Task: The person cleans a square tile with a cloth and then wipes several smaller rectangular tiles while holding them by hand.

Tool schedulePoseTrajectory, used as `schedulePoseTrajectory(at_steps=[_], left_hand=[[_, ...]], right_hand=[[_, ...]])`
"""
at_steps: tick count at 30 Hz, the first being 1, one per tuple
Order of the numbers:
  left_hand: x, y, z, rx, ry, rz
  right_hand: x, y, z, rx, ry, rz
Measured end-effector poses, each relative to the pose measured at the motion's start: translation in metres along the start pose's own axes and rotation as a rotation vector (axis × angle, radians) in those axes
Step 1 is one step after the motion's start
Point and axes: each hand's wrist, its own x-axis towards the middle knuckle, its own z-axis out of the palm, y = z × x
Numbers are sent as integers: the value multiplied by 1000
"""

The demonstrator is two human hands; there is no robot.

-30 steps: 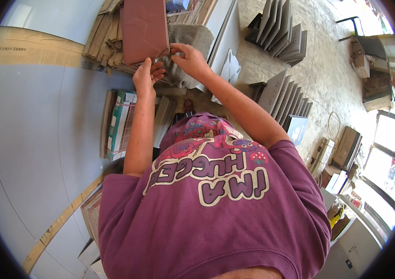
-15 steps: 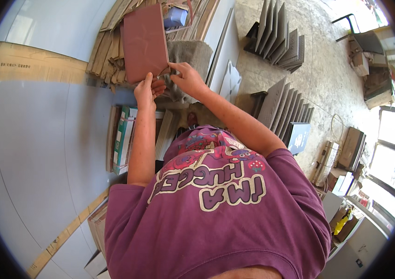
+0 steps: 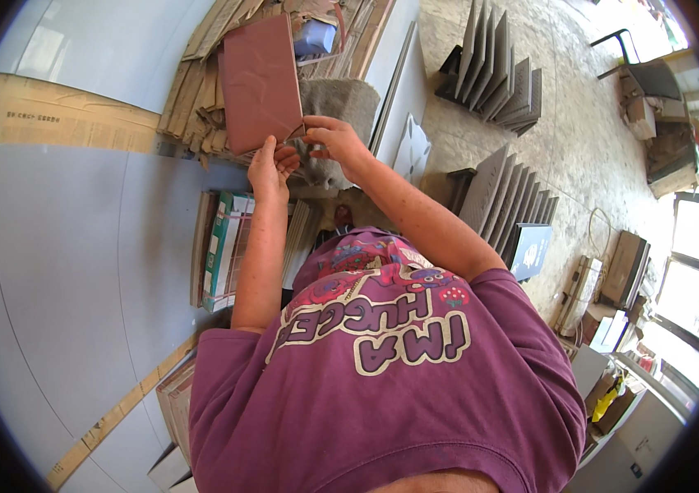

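Observation:
A flat, reddish-brown rectangular folder [image 3: 260,86], slightly creased, lies at the upper left over a stack of torn brown board. My left hand [image 3: 270,171] is closed at its near edge, thumb up against the edge and fingers curled toward the right. At the folder's near right corner, my right hand [image 3: 339,146] has its fingertips bent together on a small dark strip or flap. What exactly they pinch is too small to make out. Under the corner hangs a grey fuzzy cloth [image 3: 341,107]. Just beyond the folder sits a blue bundle [image 3: 314,38] beside a thin reddish strap.
Pale panels [image 3: 53,271] stand along the left. Below my left forearm are a green-and-white box [image 3: 219,251] and stacked boards. On the floor to the right, grey sample boards [image 3: 501,201] stand in racks. Farther right are a chair [image 3: 649,76] and cartons [image 3: 625,263].
My right fingers have bunched closer together at the folder's corner. The left thumb still meets the near edge. The whole scene has shifted slightly downward in the picture.

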Motion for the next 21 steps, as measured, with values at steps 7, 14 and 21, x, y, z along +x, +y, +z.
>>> schedulePoseTrajectory(at_steps=[7,14,21], left_hand=[[-8,-4,9,-70,-56,75],[-23,-3,19,-48,-185,55],[-32,1,9,-26,-253,18]], right_hand=[[4,-8,-3,-33,73,6],[3,-18,0,-17,144,-21],[4,-11,-12,4,50,-1]])
